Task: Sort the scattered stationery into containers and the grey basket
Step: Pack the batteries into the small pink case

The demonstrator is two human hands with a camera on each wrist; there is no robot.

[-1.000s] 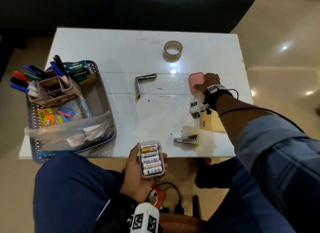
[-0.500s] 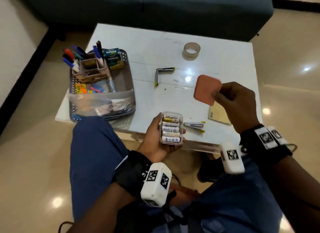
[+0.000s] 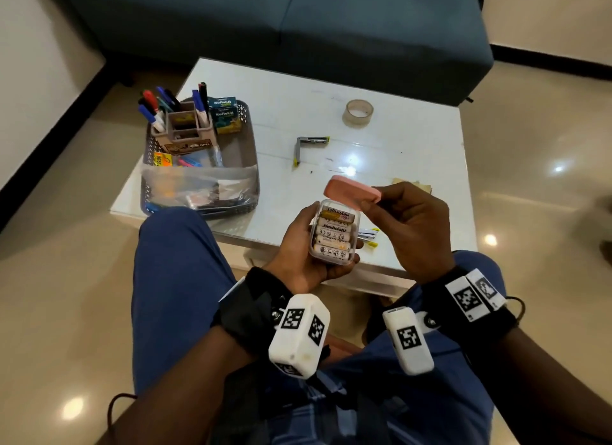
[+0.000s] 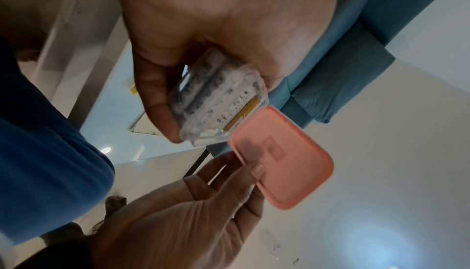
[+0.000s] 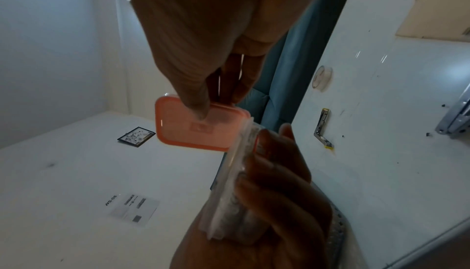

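On my left wrist cam I see the left hand [image 4: 178, 56] gripping the clear box [image 4: 223, 100] w/ batteries inside. The right hand [image 4: 178, 219] pinches the pink lid [image 4: 284, 164] at its edge; lid corner is touching the box rim, approx.

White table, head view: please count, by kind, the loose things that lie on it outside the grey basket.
Roll of clear tape: 1
Metal staplers with yellow tips: 2 (one folded open, one at the near edge)
Piece of brown card, partly hidden: 1
Total: 4
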